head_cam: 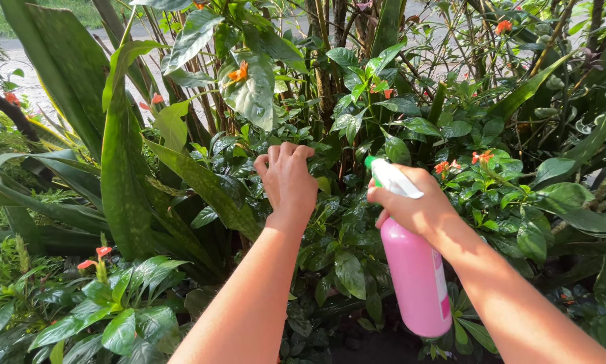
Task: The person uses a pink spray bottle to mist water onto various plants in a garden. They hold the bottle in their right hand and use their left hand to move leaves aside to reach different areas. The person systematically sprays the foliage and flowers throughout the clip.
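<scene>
Curling inward, the fingers (284, 151) of the left hand (287, 180) are bent at the knuckles and pushed into the foliage; fingertips are hidden among the leaves (343, 202), so whether they pinch anything cannot be told. Back of the hand faces the camera. Wrist is straight, forearm rising from bottom centre-left, tilted slightly right.

Right hand (414, 205): fingers wrapped tight around the neck of a pink bottle (416, 280), closed on it just under the white sprayer (395, 179). Fingertips themselves are on the far side, not visible. A green nozzle (369, 162) at the sprayer's tip points up and left, toward the left hand and the shrub stems (326, 74). Whether a finger rests on the trigger cannot be seen. Bottle hangs below the fist, body nearly upright, leaning a little with the base toward lower right. Right forearm enters from the bottom right corner, angled up-left, wrist slightly bent.

Hands are near each other but apart, left one higher and further into the plants. Bottle sits right of centre, in front of low glossy leaves.

Surroundings: broad mottled blade leaves (124, 168) stand left of the left hand. Small orange flowers (238, 73) above it, more orange-red blooms (481, 157) just right of the right hand. Sunlit pale ground (33, 81) shows through the plants at upper left.
</scene>
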